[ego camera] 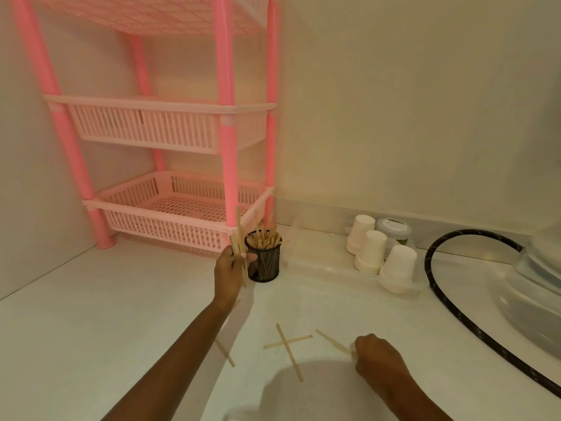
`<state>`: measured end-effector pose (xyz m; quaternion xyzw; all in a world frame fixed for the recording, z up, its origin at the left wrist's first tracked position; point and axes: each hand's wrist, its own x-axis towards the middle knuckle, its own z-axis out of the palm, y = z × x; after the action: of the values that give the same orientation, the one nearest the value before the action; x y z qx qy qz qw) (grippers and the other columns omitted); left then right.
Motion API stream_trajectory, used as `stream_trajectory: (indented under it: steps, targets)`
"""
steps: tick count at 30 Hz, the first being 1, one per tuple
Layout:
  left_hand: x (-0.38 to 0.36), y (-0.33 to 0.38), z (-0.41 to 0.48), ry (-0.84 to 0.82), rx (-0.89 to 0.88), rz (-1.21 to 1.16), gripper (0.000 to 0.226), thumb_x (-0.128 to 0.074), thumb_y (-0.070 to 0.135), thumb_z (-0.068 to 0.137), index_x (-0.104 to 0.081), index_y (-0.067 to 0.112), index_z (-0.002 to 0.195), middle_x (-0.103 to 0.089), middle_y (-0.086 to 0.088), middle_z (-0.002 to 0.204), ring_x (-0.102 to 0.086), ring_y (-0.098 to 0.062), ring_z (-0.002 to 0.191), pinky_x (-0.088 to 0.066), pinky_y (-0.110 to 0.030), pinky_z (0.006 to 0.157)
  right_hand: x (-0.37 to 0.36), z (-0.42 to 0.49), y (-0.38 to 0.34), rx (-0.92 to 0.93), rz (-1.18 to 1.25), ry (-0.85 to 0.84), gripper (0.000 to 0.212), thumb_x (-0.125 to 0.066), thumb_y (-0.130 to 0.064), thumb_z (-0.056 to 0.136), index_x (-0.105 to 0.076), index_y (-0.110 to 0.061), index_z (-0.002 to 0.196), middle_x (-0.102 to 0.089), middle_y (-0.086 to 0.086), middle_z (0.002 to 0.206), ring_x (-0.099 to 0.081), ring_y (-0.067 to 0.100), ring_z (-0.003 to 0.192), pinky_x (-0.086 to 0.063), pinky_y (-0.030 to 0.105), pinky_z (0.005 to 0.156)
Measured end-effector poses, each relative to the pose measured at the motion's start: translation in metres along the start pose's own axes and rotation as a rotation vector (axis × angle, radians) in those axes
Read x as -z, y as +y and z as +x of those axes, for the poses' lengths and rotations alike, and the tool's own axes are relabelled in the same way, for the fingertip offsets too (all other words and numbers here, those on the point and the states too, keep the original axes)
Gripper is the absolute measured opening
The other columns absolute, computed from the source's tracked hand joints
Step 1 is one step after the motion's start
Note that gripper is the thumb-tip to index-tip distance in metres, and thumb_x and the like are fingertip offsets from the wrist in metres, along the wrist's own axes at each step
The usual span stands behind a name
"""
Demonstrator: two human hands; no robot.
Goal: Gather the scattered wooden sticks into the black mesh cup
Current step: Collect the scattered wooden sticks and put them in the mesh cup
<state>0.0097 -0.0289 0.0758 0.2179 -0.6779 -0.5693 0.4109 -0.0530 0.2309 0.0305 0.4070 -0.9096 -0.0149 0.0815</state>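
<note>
Currently the black mesh cup (263, 264) holds many wooden sticks (263, 239). The left hand (229, 270) grips a bundle (238, 238) just beside it; the right hand (376, 358) apparently pinches one stick (331, 340) on the countertop (121, 299). Three loose sticks (287, 343) are yet to be gathered.

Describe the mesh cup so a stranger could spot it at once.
Find the pink shelf rack in the corner. At the foot of its front right post stands the black mesh cup, full of wooden sticks. Unlike the white paper cups to its right, it is dark and open-topped.
</note>
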Motion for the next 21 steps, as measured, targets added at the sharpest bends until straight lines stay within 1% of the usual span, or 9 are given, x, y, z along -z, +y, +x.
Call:
stream_trajectory:
  steps: [2,4,6,8,11,14,17,19,21]
  targets:
    - [0.001,0.009,0.015,0.037,-0.021,0.003,0.016,-0.039,0.0,0.097,-0.053,-0.004,0.103,-0.062,-0.016,0.095,-0.055,-0.025,0.09,-0.044,-0.04,0.084,0.004,0.013,0.011,-0.111,0.151,-0.145,0.018,-0.057,-0.014,0.081,-0.046,-0.02,0.068,-0.035,-0.005,0.064,-0.06,0.019,0.077,-0.033,0.024,0.056]
    - [-0.002,0.017,0.03,0.062,-0.03,-0.025,0.013,-0.037,-0.002,0.097,-0.05,0.004,0.098,-0.06,-0.018,0.095,-0.055,-0.025,0.09,-0.043,-0.036,0.083,0.013,0.027,0.015,-0.18,0.315,-0.297,0.029,-0.051,-0.013,0.083,-0.036,-0.019,0.059,-0.038,-0.005,0.064,-0.051,0.014,0.066,-0.03,0.022,0.05]
    - [-0.007,0.023,0.042,0.067,-0.051,-0.055,0.012,-0.036,-0.002,0.097,-0.046,0.005,0.096,-0.059,-0.016,0.095,-0.055,-0.023,0.082,-0.045,-0.027,0.075,0.023,0.039,0.018,-0.212,0.486,-0.268,0.037,-0.056,-0.009,0.077,-0.033,-0.019,0.05,-0.038,-0.004,0.056,-0.04,0.01,0.052,-0.027,0.021,0.047]
    - [-0.013,0.027,0.052,0.057,-0.092,-0.077,0.011,-0.035,-0.002,0.097,-0.043,0.005,0.096,-0.059,-0.014,0.093,-0.055,-0.021,0.079,-0.047,-0.022,0.072,0.035,0.049,0.018,-0.227,0.705,-0.212,0.033,-0.057,-0.002,0.074,-0.039,-0.015,0.05,-0.042,0.003,0.057,-0.041,0.014,0.054,-0.032,0.024,0.053]
    - [-0.024,0.029,0.066,0.021,-0.142,-0.078,0.014,-0.033,-0.005,0.097,-0.041,0.005,0.095,-0.055,-0.015,0.092,-0.052,-0.024,0.089,-0.043,-0.031,0.079,0.057,0.069,0.008,-0.268,1.092,-0.1,0.027,-0.055,0.004,0.08,-0.053,-0.009,0.055,-0.056,0.007,0.062,-0.056,0.018,0.062,-0.048,0.028,0.064]
    - [-0.035,0.023,0.076,-0.005,-0.15,-0.054,0.017,-0.03,-0.005,0.098,-0.041,0.007,0.092,-0.051,-0.013,0.089,-0.051,-0.022,0.087,-0.044,-0.018,0.076,0.071,0.101,-0.011,-0.269,1.451,0.068,0.02,-0.053,0.004,0.086,-0.062,-0.006,0.071,-0.065,0.01,0.073,-0.063,0.02,0.073,-0.053,0.026,0.074]
    - [-0.043,0.013,0.08,-0.032,-0.129,-0.018,0.02,-0.028,-0.005,0.098,-0.042,0.007,0.09,-0.048,0.0,0.08,-0.053,-0.018,0.084,-0.046,-0.009,0.07,0.079,0.136,-0.033,-0.265,1.613,0.261,0.017,-0.053,0.002,0.088,-0.062,-0.009,0.079,-0.065,0.01,0.079,-0.063,0.019,0.077,-0.055,0.023,0.073]
    - [-0.045,0.006,0.08,-0.052,-0.135,0.032,0.017,-0.03,-0.006,0.097,-0.042,0.006,0.095,-0.048,0.0,0.082,-0.051,-0.02,0.089,-0.045,-0.015,0.071,0.082,0.156,-0.046,-0.241,1.645,0.365,0.014,-0.054,0.001,0.088,-0.062,-0.009,0.081,-0.064,0.01,0.08,-0.062,0.016,0.076,-0.054,0.018,0.07]
    - [-0.045,-0.002,0.08,-0.046,-0.115,0.07,0.018,-0.032,-0.002,0.097,-0.047,0.003,0.107,-0.051,-0.002,0.09,-0.05,-0.019,0.09,-0.045,-0.019,0.074,0.081,0.173,-0.057,-0.246,1.62,0.456,0.008,-0.056,-0.001,0.087,-0.063,-0.006,0.087,-0.065,0.012,0.084,-0.062,0.02,0.08,-0.054,0.025,0.076]
